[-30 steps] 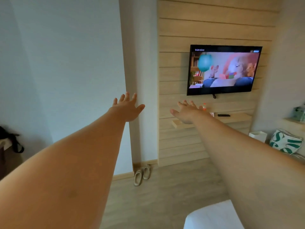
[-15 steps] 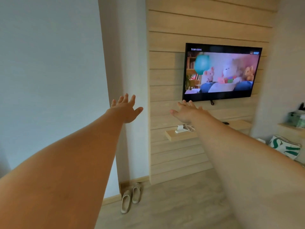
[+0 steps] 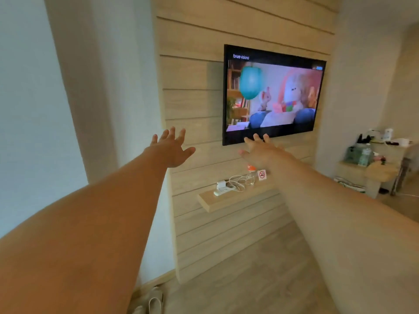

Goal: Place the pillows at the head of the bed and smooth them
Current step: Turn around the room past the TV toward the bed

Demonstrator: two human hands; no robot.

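Both my arms are stretched straight out in front of me, toward a wood-panelled wall. My left hand (image 3: 172, 149) has its fingers spread and holds nothing. My right hand (image 3: 260, 151) is also spread and empty, just below the lower edge of the television. No pillow and no bed appear in this view.
A wall-mounted television (image 3: 272, 94) is switched on. Below it a small wooden shelf (image 3: 217, 201) carries a power strip, cables, a small bottle (image 3: 250, 175) and a no-smoking sign. A cluttered desk (image 3: 371, 171) stands at the right. Slippers (image 3: 153, 300) lie on the wooden floor by the wall.
The view has swung right and tilted: the white bed corner at the bottom has left the frame and the desk has come in at the right. Both hands stay spread and empty.
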